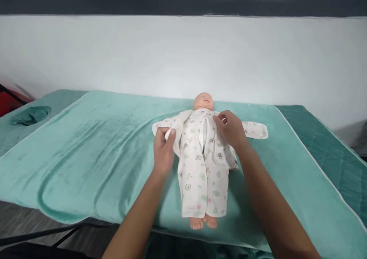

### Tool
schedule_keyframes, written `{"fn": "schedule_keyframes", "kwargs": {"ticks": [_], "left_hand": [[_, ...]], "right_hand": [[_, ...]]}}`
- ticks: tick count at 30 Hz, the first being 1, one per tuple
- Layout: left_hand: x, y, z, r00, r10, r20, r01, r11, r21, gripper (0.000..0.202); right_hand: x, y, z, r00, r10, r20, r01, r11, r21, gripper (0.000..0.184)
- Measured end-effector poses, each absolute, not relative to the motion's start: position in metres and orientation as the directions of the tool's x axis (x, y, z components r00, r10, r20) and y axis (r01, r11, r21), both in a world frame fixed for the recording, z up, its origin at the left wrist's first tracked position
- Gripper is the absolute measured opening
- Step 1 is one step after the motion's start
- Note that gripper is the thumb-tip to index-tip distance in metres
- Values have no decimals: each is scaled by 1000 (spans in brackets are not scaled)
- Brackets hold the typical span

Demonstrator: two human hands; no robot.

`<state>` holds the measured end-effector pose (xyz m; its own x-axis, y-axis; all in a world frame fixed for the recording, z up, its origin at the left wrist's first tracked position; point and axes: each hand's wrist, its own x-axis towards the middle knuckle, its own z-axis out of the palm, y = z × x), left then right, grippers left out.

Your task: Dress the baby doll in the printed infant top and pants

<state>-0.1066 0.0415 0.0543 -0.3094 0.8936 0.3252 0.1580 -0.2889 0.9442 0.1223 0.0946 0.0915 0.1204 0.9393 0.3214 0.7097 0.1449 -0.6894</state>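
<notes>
A baby doll (203, 101) lies on its back, head toward the wall and bare feet toward me. It wears a white printed baby shirt (190, 136) and matching trousers (194, 192). The shirt's sleeves spread out to both sides. My left hand (164, 150) pinches the turned-back front flap of the shirt at the doll's side, between thumb and fingers. Over the other side of the chest, my right hand (231, 131) has thumb and fingertips closed on the other front panel. A dark, narrow gap shows down the middle of the clothing.
Under the doll is a green velvety cover (114, 136), wrinkled on the left, spread over a padded bed with a face hole (31, 115). A white wall (183, 56) stands right behind it. Black cables or straps (51, 232) run at the lower left; something red (10, 101) is at the far left.
</notes>
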Motion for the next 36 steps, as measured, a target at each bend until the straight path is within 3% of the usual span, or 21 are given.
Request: {"fn": "schedule_keyframes", "kwargs": {"ticks": [1, 3, 5, 7, 10, 14, 18, 20, 26, 32, 36], "left_hand": [[-94, 33, 64, -253, 906, 340, 209, -292, 933, 23], [-74, 16, 75, 34, 926, 376, 336, -365, 868, 17], [-64, 4, 75, 323, 838, 439, 414, -542, 731, 16], [-63, 1, 71, 440, 755, 486, 397, -649, 649, 16], [-71, 17, 69, 276, 809, 520, 358, -588, 725, 17], [-74, 74, 84, 9, 906, 422, 467, -377, 800, 16], [-59, 134, 96, 25, 959, 284, 490, -259, 832, 20], [-51, 153, 99, 73, 979, 191, 504, -202, 840, 18], [-41, 166, 102, 70, 995, 75, 508, -100, 855, 11], [-34, 167, 101, 45, 992, 121, 303, -129, 944, 10], [-28, 167, 92, 33, 993, 109, 224, -114, 968, 10]], "right_hand": [[119, 103, 94, 127, 953, 275, 738, 94, -668, 25], [112, 117, 97, 152, 972, 177, 784, -9, -621, 32], [108, 124, 96, 187, 976, 115, 797, -83, -598, 35], [108, 128, 94, 205, 975, 85, 778, -110, -618, 34], [113, 130, 89, 184, 981, 64, 740, -96, -666, 29], [124, 137, 87, 138, 988, 70, 662, -39, -749, 22], [124, 145, 87, 145, 983, 113, 368, 53, -928, 21], [119, 146, 87, 150, 981, 121, 259, 79, -963, 19], [106, 145, 82, 152, 978, 145, 292, 95, -952, 18], [110, 145, 73, 163, 974, 155, 73, 144, -987, 20], [110, 148, 68, 164, 968, 188, 49, 182, -982, 21]]}}
